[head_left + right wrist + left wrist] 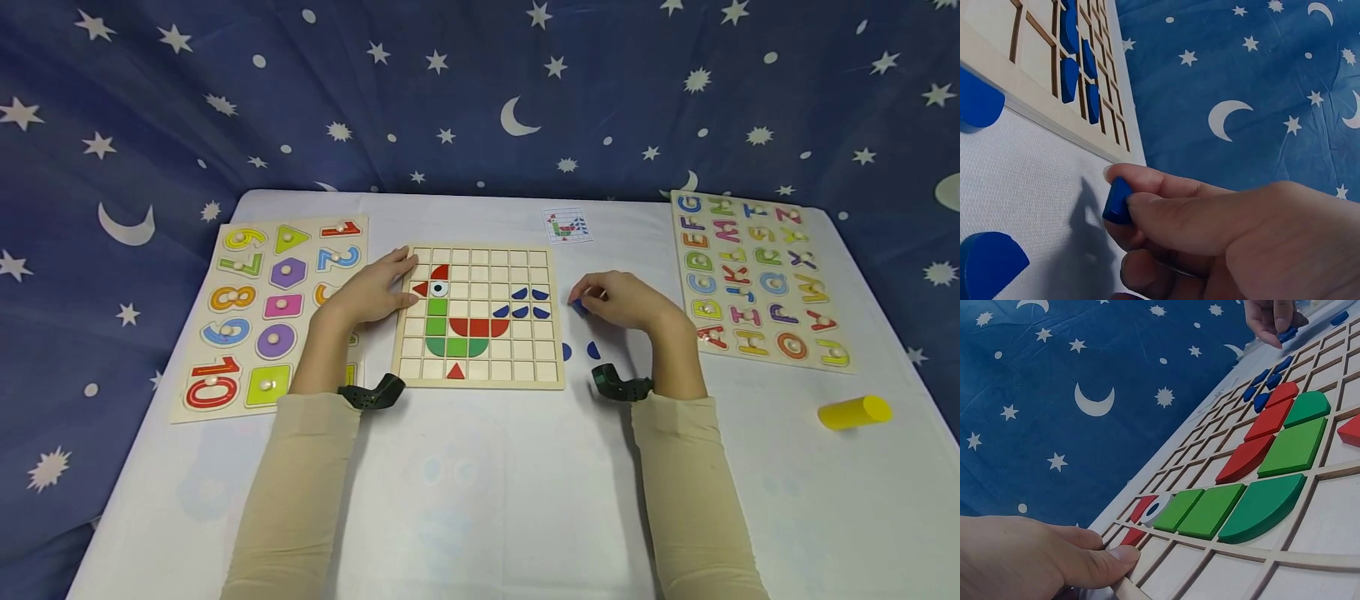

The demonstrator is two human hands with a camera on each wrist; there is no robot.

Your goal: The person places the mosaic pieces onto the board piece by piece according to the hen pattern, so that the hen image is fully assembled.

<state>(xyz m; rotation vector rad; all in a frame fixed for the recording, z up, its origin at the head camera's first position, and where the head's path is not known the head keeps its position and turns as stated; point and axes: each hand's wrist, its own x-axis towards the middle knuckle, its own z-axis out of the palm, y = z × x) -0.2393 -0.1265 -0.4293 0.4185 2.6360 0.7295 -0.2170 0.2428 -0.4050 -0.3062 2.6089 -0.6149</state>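
Observation:
A wooden grid board (517,375) carries red, green, white and blue pieces laid out as a bird, with an eye piece (438,288) on the left. My left hand (369,292) rests against the board's left edge, its thumb on the frame. Right of the board, my right hand (618,298) pinches a blue half-round piece (1118,201) between thumb and fingers, just above the tablecloth. Several blue pieces (520,312) sit in the grid's right part. Two loose blue pieces, one left (567,352) and one right (593,350), lie nearer me, beside the board.
Behind the board lies a small pattern card (567,226) showing a bird. A number and shape puzzle (206,333) is at the left, partly behind my forearm; a letter puzzle (757,283) is at the right. A yellow cylinder (855,412) lies at the front right.

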